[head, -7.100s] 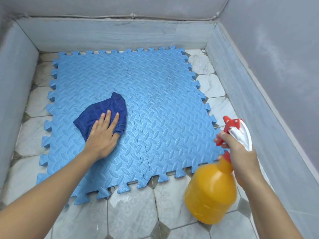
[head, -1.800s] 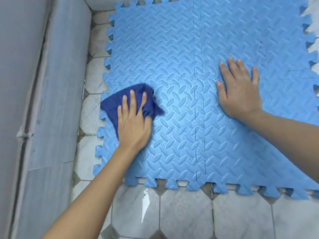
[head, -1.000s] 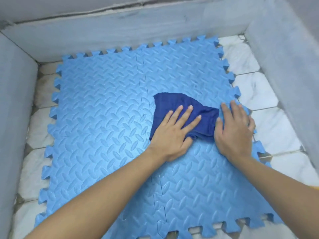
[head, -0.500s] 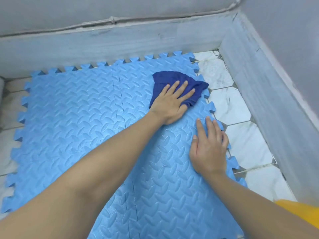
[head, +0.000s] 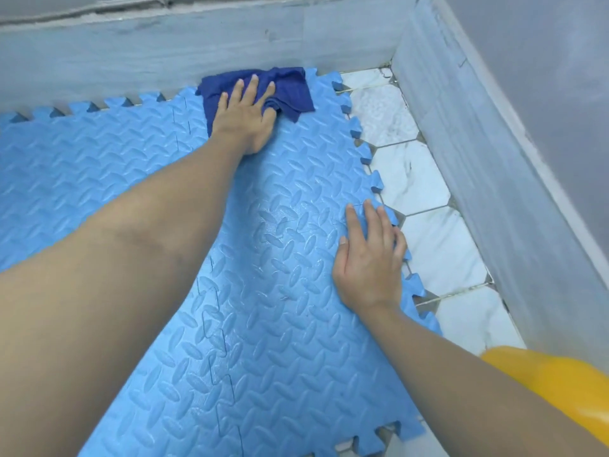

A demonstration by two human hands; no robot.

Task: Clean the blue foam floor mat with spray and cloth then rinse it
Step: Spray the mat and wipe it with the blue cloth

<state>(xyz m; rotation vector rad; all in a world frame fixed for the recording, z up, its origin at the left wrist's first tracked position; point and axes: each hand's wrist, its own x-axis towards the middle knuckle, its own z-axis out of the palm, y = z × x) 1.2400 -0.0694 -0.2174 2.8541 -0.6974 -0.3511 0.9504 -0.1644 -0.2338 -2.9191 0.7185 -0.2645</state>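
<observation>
The blue foam mat [head: 286, 291] of interlocking tiles covers most of the tiled floor. A dark blue cloth [head: 290, 89] lies bunched at the mat's far edge, against the back wall. My left hand [head: 245, 117] presses flat on the cloth with its fingers spread. Flat on the mat's right edge rests my right hand [head: 370, 258], fingers straight. The orange spray bottle [head: 560, 384] shows only partly at the bottom right, behind my right forearm; its trigger head is out of view.
Grey walls close in at the back [head: 197, 44] and on the right [head: 510, 159]. A strip of white marble floor tiles [head: 428, 209] runs between the mat's right edge and the right wall.
My left hand has pushed the cloth farther away, from the mat's far right part up to its back edge at the wall. My right hand has stayed flat on the right edge.
</observation>
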